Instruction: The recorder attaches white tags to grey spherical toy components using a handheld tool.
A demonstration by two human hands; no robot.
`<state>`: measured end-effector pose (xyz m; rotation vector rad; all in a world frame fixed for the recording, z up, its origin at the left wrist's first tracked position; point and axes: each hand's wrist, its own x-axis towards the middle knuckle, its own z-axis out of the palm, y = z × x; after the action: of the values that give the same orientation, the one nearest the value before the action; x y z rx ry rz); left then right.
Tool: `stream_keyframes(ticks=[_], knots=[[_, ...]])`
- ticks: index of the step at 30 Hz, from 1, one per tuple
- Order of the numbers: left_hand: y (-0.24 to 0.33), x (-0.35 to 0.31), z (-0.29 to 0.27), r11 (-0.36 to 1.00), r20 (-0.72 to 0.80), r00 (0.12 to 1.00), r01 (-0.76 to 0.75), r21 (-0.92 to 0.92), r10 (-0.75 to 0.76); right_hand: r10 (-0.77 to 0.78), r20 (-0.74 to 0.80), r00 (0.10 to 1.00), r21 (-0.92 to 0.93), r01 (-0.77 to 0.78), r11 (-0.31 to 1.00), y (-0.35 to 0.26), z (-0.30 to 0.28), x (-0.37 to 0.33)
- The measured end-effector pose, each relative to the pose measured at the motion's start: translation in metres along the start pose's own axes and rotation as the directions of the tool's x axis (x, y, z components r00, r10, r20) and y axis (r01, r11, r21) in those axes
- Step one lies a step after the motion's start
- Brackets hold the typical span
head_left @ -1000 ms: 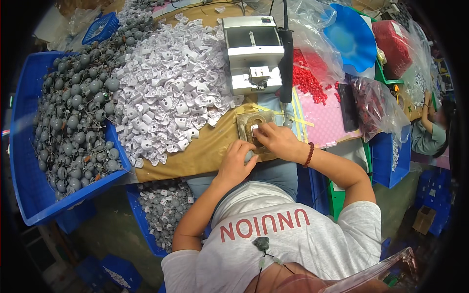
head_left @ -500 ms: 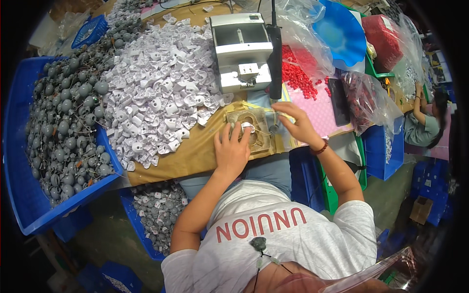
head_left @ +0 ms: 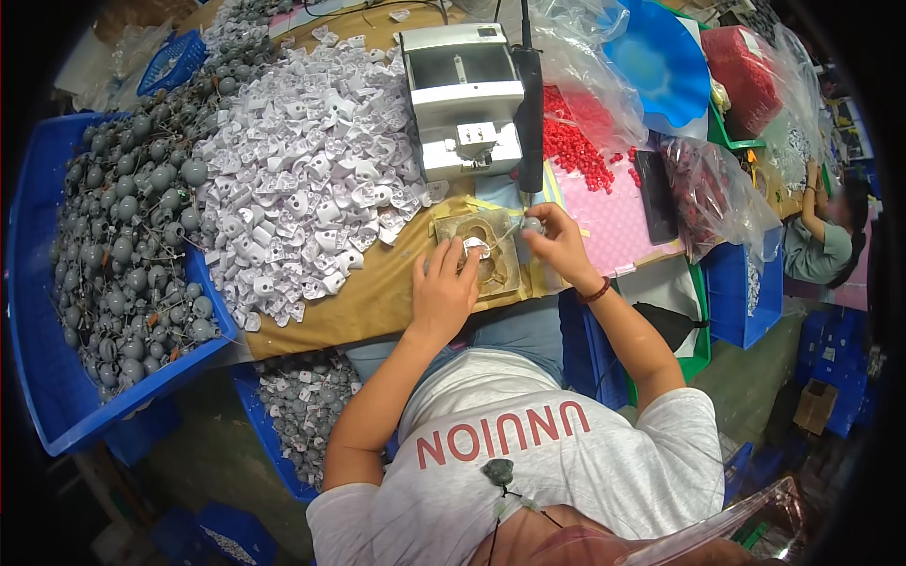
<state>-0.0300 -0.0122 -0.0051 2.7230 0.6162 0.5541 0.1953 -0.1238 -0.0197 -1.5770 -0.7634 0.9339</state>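
Note:
My left hand [head_left: 444,283] rests at the near left edge of a tan fixture block [head_left: 505,269], its fingers stretched out. Its fingertips touch a small white plastic part [head_left: 476,247] that sits in the block's hollow. To the right of the block, my right hand [head_left: 562,247] pinches a small grey ball-shaped piece [head_left: 533,224] between thumb and fingers. A thin pale strand seems to run from this piece toward the white part. Just above the right fingers hangs the tip of a black upright powered screwdriver [head_left: 530,123].
A white screw feeder [head_left: 464,104] stands behind the block. White parts [head_left: 311,170] are heaped to its left, beside a blue bin [head_left: 28,311] of grey balls. Red pieces [head_left: 578,141], a phone [head_left: 655,196] and a plastic bag [head_left: 717,198] lie right. A co-worker [head_left: 819,241] sits far right.
My right hand has come down from by the screwdriver tip and closed on the grey ball-shaped piece, which has risen slightly. My left hand stays almost where it was.

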Motion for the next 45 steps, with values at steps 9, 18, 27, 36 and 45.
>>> stream_keyframes(ticks=[9, 18, 27, 36, 45], knots=[[0.0, 0.001, -0.001, 1.0, 0.007, 1.0, 0.004, -0.014, -0.004, 0.17, 0.237, 0.956, 0.656, -0.287, 0.698, -0.045, 0.015, 0.016], [-0.007, 0.005, -0.004, 0.996, -0.01, 1.0, -0.022, -0.088, 0.021, -0.038, 0.262, 0.964, -0.302, 0.12, 0.946, -0.029, 0.028, 0.027], [-0.004, 0.015, -0.002, 0.975, -0.029, 0.991, 0.124, -0.186, -0.132, -0.23, 0.102, 0.968, -0.564, 0.247, 0.788, -0.035, 0.051, 0.015], [0.0, 0.032, 0.005, 0.993, -0.047, 0.993, 0.104, -0.051, -0.106, -0.646, -0.193, 0.739, -0.546, 0.466, 0.696, -0.037, 0.017, 0.071], [-0.002, 0.036, 0.003, 0.99, -0.007, 0.994, 0.109, -0.095, -0.11, -0.515, -0.422, 0.746, -0.341, 0.396, 0.853, -0.07, 0.005, 0.113]])
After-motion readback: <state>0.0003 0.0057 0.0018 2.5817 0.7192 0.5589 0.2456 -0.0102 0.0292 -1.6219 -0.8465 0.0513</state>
